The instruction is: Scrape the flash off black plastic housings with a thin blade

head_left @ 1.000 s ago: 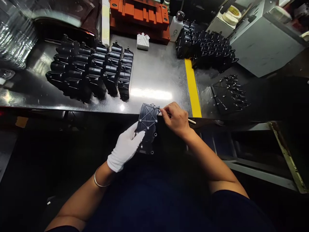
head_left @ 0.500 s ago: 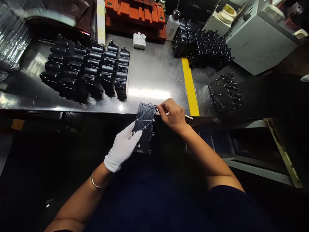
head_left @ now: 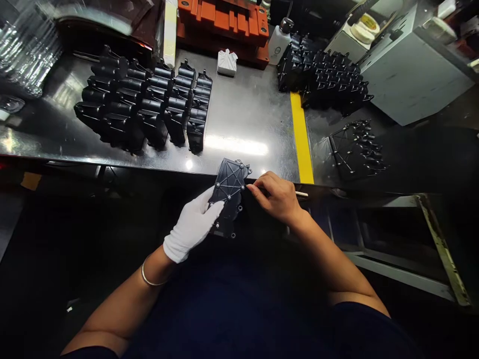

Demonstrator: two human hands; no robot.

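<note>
My left hand, in a white glove, is closed on a flat black plastic part, with the thumb lying across its face. The part has crossed ribs, several round bosses and small loops along its right edge. It is held tilted just in front of the bench edge. My bare right hand is closed around a slim tool with a pale handle end sticking out behind the palm. Its fingertips are at the part's right edge; the tool's working tip is too small to make out.
Rows of black plastic parts stand upright on the metal bench. More parts stand beyond the yellow tape, near one lying part. An orange fixture, tissue pack, white bottle and grey box are behind.
My right hand has moved down along the part's right edge, from its upper corner to a lower boss. My left hand keeps its hold, and the camera view has shifted slightly.
</note>
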